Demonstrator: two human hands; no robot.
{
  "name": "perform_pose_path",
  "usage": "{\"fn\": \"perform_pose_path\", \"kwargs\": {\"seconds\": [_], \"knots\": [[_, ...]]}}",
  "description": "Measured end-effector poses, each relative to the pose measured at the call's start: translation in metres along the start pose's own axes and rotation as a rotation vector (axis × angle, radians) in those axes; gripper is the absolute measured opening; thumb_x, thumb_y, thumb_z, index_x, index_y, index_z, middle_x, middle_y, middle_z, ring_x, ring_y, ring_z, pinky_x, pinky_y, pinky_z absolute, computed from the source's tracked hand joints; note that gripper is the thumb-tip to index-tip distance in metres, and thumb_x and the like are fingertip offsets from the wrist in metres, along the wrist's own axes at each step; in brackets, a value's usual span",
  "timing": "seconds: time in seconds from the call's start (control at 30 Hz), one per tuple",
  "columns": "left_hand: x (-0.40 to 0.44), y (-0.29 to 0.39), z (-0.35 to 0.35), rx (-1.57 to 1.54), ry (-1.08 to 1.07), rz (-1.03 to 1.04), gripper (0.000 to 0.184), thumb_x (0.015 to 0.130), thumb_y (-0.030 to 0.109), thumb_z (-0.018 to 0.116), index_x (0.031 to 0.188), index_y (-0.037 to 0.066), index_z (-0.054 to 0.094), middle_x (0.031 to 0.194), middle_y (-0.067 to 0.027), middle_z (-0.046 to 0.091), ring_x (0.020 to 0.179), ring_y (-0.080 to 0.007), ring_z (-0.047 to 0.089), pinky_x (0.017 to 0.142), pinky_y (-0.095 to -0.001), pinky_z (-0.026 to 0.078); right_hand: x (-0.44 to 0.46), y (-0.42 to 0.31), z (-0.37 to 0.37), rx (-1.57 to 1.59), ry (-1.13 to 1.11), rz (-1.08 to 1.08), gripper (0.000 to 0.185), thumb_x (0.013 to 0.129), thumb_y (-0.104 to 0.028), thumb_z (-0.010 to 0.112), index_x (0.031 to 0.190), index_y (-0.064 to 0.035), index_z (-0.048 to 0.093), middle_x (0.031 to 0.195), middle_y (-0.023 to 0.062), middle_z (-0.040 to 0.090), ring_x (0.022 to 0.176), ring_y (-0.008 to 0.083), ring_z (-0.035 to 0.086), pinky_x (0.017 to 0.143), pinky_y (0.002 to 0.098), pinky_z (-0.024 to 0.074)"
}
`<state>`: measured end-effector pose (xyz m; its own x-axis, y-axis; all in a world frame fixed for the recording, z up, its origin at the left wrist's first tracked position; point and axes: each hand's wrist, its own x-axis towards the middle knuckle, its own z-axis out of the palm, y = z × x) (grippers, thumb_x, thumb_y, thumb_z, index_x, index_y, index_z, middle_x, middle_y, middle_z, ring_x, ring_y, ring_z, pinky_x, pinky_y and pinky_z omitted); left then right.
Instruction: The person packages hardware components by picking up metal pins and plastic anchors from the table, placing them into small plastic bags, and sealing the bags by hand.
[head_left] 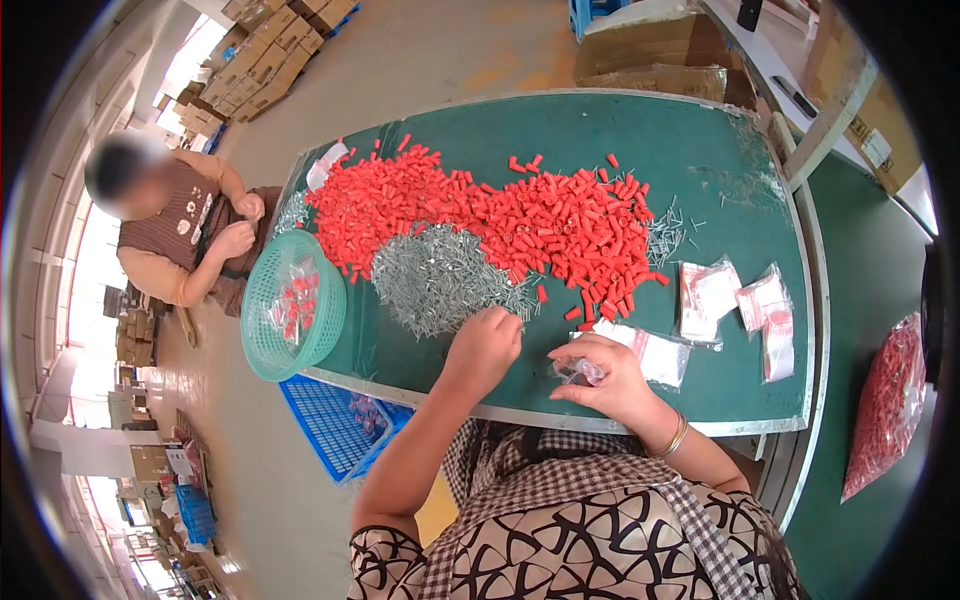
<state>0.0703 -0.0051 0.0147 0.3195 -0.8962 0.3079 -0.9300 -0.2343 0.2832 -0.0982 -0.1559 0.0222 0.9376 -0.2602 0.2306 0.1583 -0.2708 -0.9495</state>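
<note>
My left hand point(486, 346) is at the near edge of a heap of small silver screws point(430, 280), its fingers pinched together. Whatever lies between those fingertips is too small to make out. In my right hand point(608, 382) is a small clear plastic bag point(580, 371), gripped between thumb and fingers near the table's front edge. Beyond both hands spreads a large pile of short red plastic plugs point(560, 220). Flat clear bags with white and red printing point(655, 358) lie just past my right hand.
More printed bags point(708, 295) lie on the green table point(740, 400). A green basket point(262, 345) holding bagged red pieces stands at the left edge, above a blue crate point(325, 425). Another person point(180, 220) sits left. A full bag of red pieces point(888, 410) is at right.
</note>
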Motion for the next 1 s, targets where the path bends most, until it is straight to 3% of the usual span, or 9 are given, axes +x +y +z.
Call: {"fn": "perform_pose_path", "kwargs": {"seconds": [0.1,0.3,0.4,0.5,0.6,0.63,0.73,0.83,1.0], "knots": [[0.001,-0.002,0.002,0.144,-0.091,0.185,0.009,0.072,0.009,0.059,0.078,0.005,0.054,0.077,-0.009,0.051,0.074,-0.0265,0.056,0.068,-0.0376,0.049,0.001,-0.001,0.001,0.024,-0.021,0.008,0.046,0.061,-0.008,0.087,0.102,-0.0048,0.067,0.087,0.0063,0.065,0.082,0.0182,0.063,0.074,0.0303,0.0504],[0.01,0.0,0.002,0.352,-0.224,0.359,0.009,0.07,0.01,0.058,0.076,0.005,0.052,0.076,-0.0081,0.05,0.075,-0.0239,0.055,0.069,-0.0344,0.048,-0.001,0.006,0.002,0.027,-0.005,0.021,0.046,0.061,-0.009,0.087,0.103,-0.0048,0.068,0.088,0.0061,0.065,0.083,0.0171,0.063,0.074,0.0296,0.0504],[0.018,-0.007,0.004,0.202,-0.182,0.274,0.01,0.071,0.006,0.062,0.077,0.004,0.054,0.076,-0.008,0.053,0.072,-0.0231,0.058,0.065,-0.0334,0.048,-0.001,0.003,0.001,0.044,0.011,0.048,0.047,0.061,-0.009,0.087,0.103,-0.005,0.068,0.089,0.0062,0.066,0.084,0.0173,0.063,0.075,0.0295,0.0503],[0.02,0.01,-0.006,-0.266,0.06,-0.253,0.01,0.073,0.002,0.066,0.08,0.003,0.059,0.074,-0.0064,0.056,0.065,-0.0183,0.058,0.058,-0.0305,0.046,-0.002,0.003,-0.002,0.061,0.068,0.059,0.047,0.061,-0.011,0.087,0.103,-0.0053,0.067,0.091,0.0066,0.066,0.085,0.0186,0.064,0.075,0.0301,0.0505],[0.013,0.045,-0.026,-0.597,0.203,-0.362,0.011,0.074,-0.004,0.066,0.082,0.003,0.062,0.072,-0.0031,0.055,0.057,-0.0114,0.051,0.052,-0.025,0.041,0.001,0.003,-0.003,0.075,0.112,0.05,0.046,0.062,-0.013,0.086,0.104,-0.0052,0.067,0.091,0.0071,0.066,0.084,0.0202,0.064,0.076,0.0311,0.051],[0.009,0.055,-0.028,-0.706,0.196,-0.371,0.012,0.075,-0.005,0.065,0.083,0.003,0.062,0.072,-0.0009,0.053,0.059,-0.0068,0.048,0.054,-0.0222,0.04,0.0,0.003,0.0,0.083,0.119,0.049,0.047,0.062,-0.013,0.086,0.104,-0.005,0.067,0.092,0.0073,0.066,0.085,0.0202,0.064,0.076,0.0311,0.051],[0.004,0.07,-0.03,-0.713,0.166,-0.269,0.016,0.074,-0.005,0.069,0.088,0.002,0.065,0.076,-0.0018,0.055,0.061,-0.0072,0.049,0.057,-0.0221,0.04,0.001,0.004,0.004,0.083,0.1,0.03,0.047,0.063,-0.013,0.086,0.105,-0.0048,0.066,0.092,0.0079,0.066,0.086,0.0199,0.064,0.078,0.031,0.0509],[0.006,0.071,-0.045,-0.687,0.12,-0.313,0.017,0.076,-0.003,0.07,0.092,0.002,0.067,0.079,-0.0024,0.057,0.062,-0.0086,0.05,0.057,-0.0222,0.041,0.001,0.004,0.004,0.111,0.089,0.04,0.047,0.063,-0.013,0.086,0.105,-0.005,0.066,0.093,0.0081,0.067,0.086,0.0194,0.064,0.078,0.0311,0.0507],[0.006,0.044,-0.03,-0.582,0.293,-0.356,0.013,0.079,0.0,0.068,0.091,0.003,0.067,0.078,-0.0059,0.061,0.06,-0.0149,0.056,0.056,-0.0271,0.045,-0.001,0.005,0.003,0.15,0.082,0.088,0.048,0.062,-0.012,0.087,0.105,-0.0048,0.066,0.092,0.0072,0.066,0.086,0.0185,0.064,0.077,0.0306,0.0504]]}}
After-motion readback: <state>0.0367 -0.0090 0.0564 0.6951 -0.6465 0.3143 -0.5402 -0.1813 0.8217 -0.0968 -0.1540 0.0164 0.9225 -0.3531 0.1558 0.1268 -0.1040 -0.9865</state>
